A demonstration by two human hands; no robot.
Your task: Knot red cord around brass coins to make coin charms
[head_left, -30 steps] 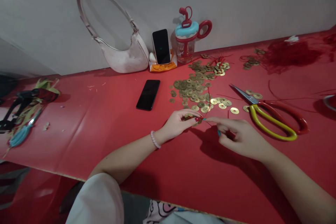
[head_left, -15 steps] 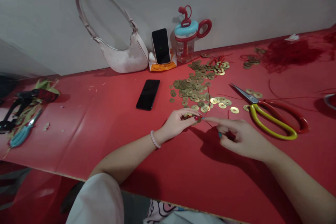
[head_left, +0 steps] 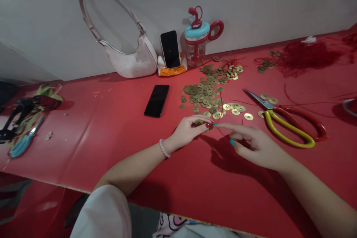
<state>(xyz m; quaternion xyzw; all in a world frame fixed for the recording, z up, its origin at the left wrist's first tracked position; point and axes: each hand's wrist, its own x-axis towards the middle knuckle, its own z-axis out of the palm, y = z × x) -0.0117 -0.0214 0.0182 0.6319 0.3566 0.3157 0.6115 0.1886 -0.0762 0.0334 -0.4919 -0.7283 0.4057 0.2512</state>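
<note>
My left hand (head_left: 189, 131) is closed, pinching brass coins (head_left: 198, 122) and a red cord (head_left: 221, 105) between thumb and fingers, just over the red table. From the right, my right hand (head_left: 252, 144) reaches in with its index finger stretched out, the tip at the cord by my left thumb. Its thumb stands apart and the other fingers are curled, with nothing seen inside them. A loose pile of brass coins with square holes (head_left: 205, 95) lies just beyond both hands. Scissors with one red and one yellow handle (head_left: 290, 128) lie to the right of my right hand.
A black phone (head_left: 157, 100) lies left of the coins. Along the wall stand a pale handbag (head_left: 134, 57), a propped phone (head_left: 170, 49) and a cup with a blue lid (head_left: 196, 44). Tangled red cord (head_left: 309, 55) lies back right; blue-handled scissors (head_left: 22, 145) lie far left.
My right thumb has moved a little away from the curled fingers, and its nail shows more. My left hand keeps its pinch in nearly the same place.
</note>
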